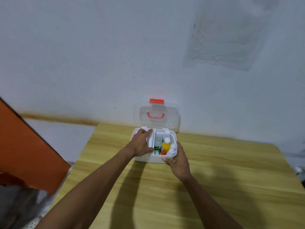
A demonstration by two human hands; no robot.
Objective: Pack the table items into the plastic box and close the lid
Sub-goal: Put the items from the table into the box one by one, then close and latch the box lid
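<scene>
A white plastic box (148, 158) stands at the far edge of the wooden table (214, 179), against the wall. Its clear lid (171, 116), with a red handle and red latch, stands open and upright. Inside I see a yellow bottle with a white cap (165, 145), a green item (157, 148), a small red-capped item (163, 152) and small white bottles (172, 148). My left hand (142, 142) rests over the box's left part, fingers on a white insert tray (151, 139). My right hand (179, 161) holds the box's front right corner.
An orange panel (24, 154) stands at the left, beyond the table's edge. Grey cloth-like stuff (19, 204) lies at the lower left. The white wall rises directly behind the box.
</scene>
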